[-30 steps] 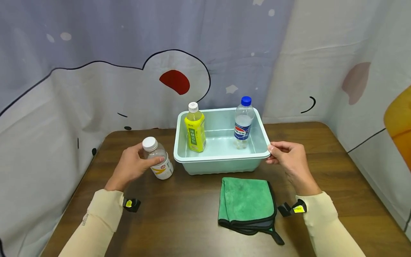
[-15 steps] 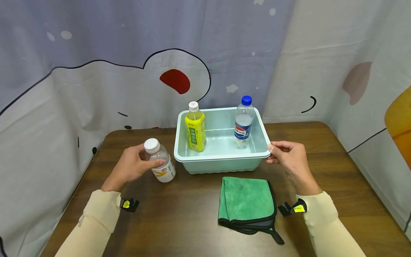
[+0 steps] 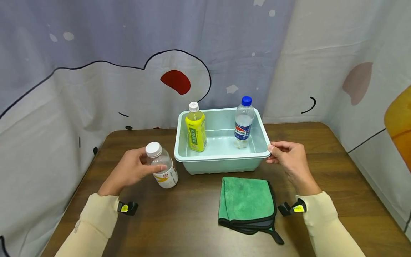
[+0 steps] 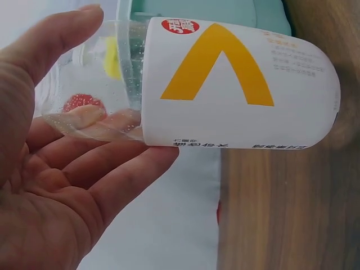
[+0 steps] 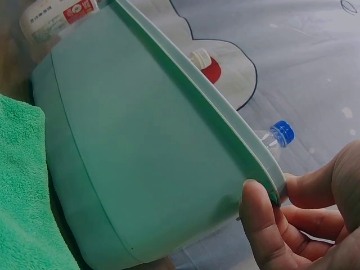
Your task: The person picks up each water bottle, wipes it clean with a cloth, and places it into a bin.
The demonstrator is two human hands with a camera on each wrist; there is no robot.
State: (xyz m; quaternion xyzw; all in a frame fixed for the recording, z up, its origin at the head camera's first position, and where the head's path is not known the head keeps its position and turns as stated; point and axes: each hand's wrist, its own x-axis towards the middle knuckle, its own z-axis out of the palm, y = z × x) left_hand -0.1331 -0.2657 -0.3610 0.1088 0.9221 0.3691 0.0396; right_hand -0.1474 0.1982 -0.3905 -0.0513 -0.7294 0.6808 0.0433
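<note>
My left hand [image 3: 130,167] grips a clear bottle [image 3: 167,176] with a white cap and a white label bearing a yellow mark, just left of the tub. In the left wrist view the thumb and fingers wrap the clear upper part of that bottle [image 4: 242,84]. My right hand [image 3: 290,160] pinches the near right corner rim of a pale green tub [image 3: 221,165]; the right wrist view has thumb and fingers on either side of the rim. Inside the tub stand a yellow-labelled bottle [image 3: 196,132] with a white cap and a clear blue-capped bottle [image 3: 242,125].
A folded green cloth [image 3: 247,200] with black edging lies on the wooden table [image 3: 167,221] in front of the tub. Behind the table hangs a printed curtain [image 3: 112,89], which also runs along both sides.
My left hand has brought the white-capped bottle slightly nearer to me and to the right. The right hand, tub, other bottles and cloth stay where they were.
</note>
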